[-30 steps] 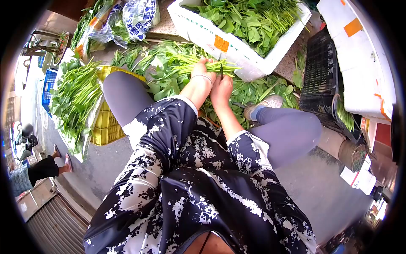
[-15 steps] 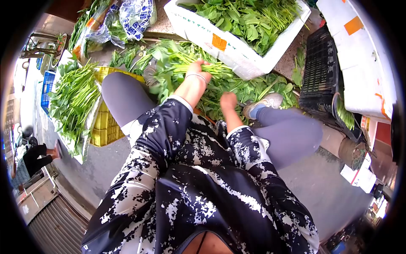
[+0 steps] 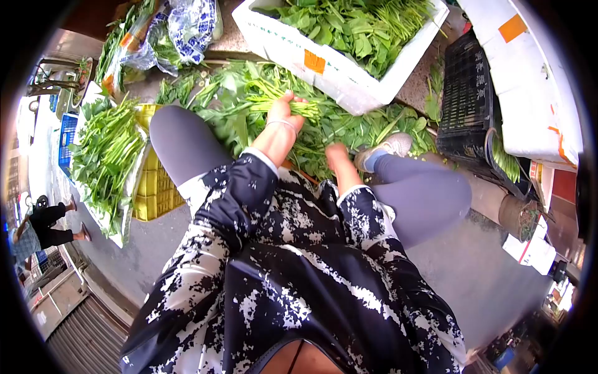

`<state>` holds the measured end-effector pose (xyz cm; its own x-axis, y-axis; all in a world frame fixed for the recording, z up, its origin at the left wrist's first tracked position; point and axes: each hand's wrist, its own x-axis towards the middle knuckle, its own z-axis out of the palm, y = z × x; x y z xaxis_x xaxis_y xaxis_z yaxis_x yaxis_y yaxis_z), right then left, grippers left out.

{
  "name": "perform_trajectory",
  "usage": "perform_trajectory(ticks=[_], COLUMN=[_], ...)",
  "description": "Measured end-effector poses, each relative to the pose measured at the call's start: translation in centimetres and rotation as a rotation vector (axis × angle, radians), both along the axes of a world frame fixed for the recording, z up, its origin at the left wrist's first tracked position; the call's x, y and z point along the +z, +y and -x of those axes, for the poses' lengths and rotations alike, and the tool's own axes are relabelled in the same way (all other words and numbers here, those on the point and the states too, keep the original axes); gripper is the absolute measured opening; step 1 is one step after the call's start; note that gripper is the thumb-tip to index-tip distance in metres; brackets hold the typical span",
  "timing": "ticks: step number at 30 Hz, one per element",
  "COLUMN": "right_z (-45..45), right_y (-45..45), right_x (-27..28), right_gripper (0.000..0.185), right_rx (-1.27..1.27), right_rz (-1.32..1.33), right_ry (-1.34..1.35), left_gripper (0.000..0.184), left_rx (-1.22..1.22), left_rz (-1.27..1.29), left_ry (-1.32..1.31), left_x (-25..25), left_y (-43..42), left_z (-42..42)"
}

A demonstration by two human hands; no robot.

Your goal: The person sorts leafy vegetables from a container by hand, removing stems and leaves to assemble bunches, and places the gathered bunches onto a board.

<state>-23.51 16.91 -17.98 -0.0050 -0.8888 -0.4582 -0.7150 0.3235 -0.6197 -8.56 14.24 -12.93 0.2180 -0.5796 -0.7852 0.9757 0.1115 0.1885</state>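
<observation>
Left hand grasps a bunch of leafy greens around its stalks.
Fingers wrapped there probably hold the stalks parallel, ends pointing right, leaves spreading left above loose leaves. The right hand is curled, nearer and to the right; I cannot tell whether it grips anything. Beyond, a polystyrene box stands open-topped, probably for easy reach.

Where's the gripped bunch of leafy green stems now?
Head view, upper centre, slightly left: the bunch of leafy green stems is in the left hand, below the white foam box with orange tape.
</observation>
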Motion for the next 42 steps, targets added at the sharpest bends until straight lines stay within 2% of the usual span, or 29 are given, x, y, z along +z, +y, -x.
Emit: perform_trajectory(ticks=[1, 3, 4, 5, 7, 9, 10, 11, 13, 17, 19, 21, 23, 24, 26, 27, 29, 31, 33, 35, 37, 38, 40, 41, 42], right_z=[0.7, -0.5, -1.4, -1.4, -1.4, -2.3, -2.6, -2.9, -3.5, -3.5, -2.8, -2.4, 0.4, 0.4, 0.0, 0.1, -0.3, 0.2, 2.2, 3.3, 4.5, 5.5, 2.5, 2.1, 1.1], right_y=[-0.1, -0.7, -1.0, -0.9, 0.2, 1.1, 1.3, 1.3, 0.9, 0.6, 0.7, 1.2, 1.5, 1.7, 0.8, 0.6, -0.1, -1.1, -3.7, -7.1, -7.8, -8.3, -6.2, -6.0, -5.1], right_x=[-0.5, -2.8, -2.3, -1.4, 3.8, 5.0, 5.2, 5.5, 6.2, 6.1, 4.9, 4.3, -0.9, -2.9, -4.9, -4.1, -0.2, 3.6, 0.4, 0.4, -3.6, -4.7, 3.6, 5.9, 10.4], right_gripper=[0.029, 0.031, 0.041, 0.041, 0.058, 0.067, 0.066, 0.061, 0.054, 0.049, 0.045, 0.044, 0.049, 0.049, 0.062, 0.062, 0.077, 0.078, 0.080, 0.081, 0.087, 0.092, 0.104, 0.101, 0.094], right_rx=[0.029, -0.037, -0.127, -0.118, -0.361, -0.379, -0.318, -0.276, -0.358, -0.287, -0.216, -0.238, -0.398, -0.404, -0.337, -0.325, -0.353, -0.432, -0.483, -0.383, -0.385, -0.365, -0.284, -0.162, 0.025], right_rz=[-0.188, 0.175, 0.291, 0.295, -0.279, -0.280, -0.260, -0.235, -0.304, -0.281, -0.235, -0.306, -0.480, -0.478, -0.217, -0.217, -0.108, -0.047, 0.160, 0.012, 0.009, 0.007, 0.066, 0.112, 0.278], right_ry=[0.020, -0.053, -0.280, -0.281, -0.896, -1.077, -1.157, -1.197, -1.299, -1.313, -1.152, -1.037, -0.789, -0.791, -0.549, -0.544, -0.182, -0.108, -0.104, -0.291, -0.317, -0.170, 0.261, 0.456, 0.525], left_gripper=[0.007, 0.009, 0.010, 0.010, 0.011, 0.012, 0.012, 0.012, 0.012, 0.010, 0.009, 0.006, 0.006, 0.007, 0.007, 0.007, 0.007, 0.006, 0.010, 0.010, 0.012, 0.014, 0.012, 0.013, 0.013], left_rx=[-0.030, -0.030, -0.002, 0.027, 0.043, 0.054, 0.053, 0.051, 0.067, 0.019, -0.015, -0.028, 0.075, 0.082, 0.046, 0.031, -0.023, -0.050, -0.075, -0.052, -0.055, -0.085, -0.144, -0.217, -0.256], left_rz=[0.033, 0.020, 0.005, 0.001, -0.011, -0.034, -0.030, -0.023, 0.025, 0.021, 0.007, -0.008, 0.102, 0.149, 0.214, 0.253, 0.377, 0.348, 0.356, 0.369, 0.386, 0.354, 0.325, 0.324, 0.278], left_ry=[0.026, 0.043, 0.085, 0.118, 0.102, 0.094, 0.112, 0.130, 0.198, 0.128, -0.010, -0.016, 0.066, 0.080, 0.000, -0.041, -0.142, -0.302, -0.375, -0.469, -0.475, -0.527, -0.696, -0.819, -0.943], left_x=[0.9, 0.9, 0.8, 0.9, 1.0, 0.6, 0.4, 0.3, 0.2, 0.8, -0.1, -0.5, 0.7, 1.9, 4.1, 4.6, 4.8, 4.5, 4.6, 5.6, 6.6, 7.4, 8.3, 8.7, 9.8], left_y=[0.0, -0.1, 0.1, -0.3, -0.7, -0.6, -0.8, -0.9, -0.8, -0.3, -0.1, -0.3, -0.3, -0.7, -1.1, -1.0, -0.5, -0.4, -0.1, 0.1, 0.4, 0.6, 1.2, 1.7, 2.1], left_z=[-0.3, -0.9, -0.9, -1.2, -1.6, -1.6, -1.6, -1.6, -1.3, -0.7, -0.6, -0.9, -1.9, -2.7, -3.4, -3.5, -3.3, -3.1, -3.0, -2.8, -3.0, -3.2, -3.7, -4.2, -4.5])
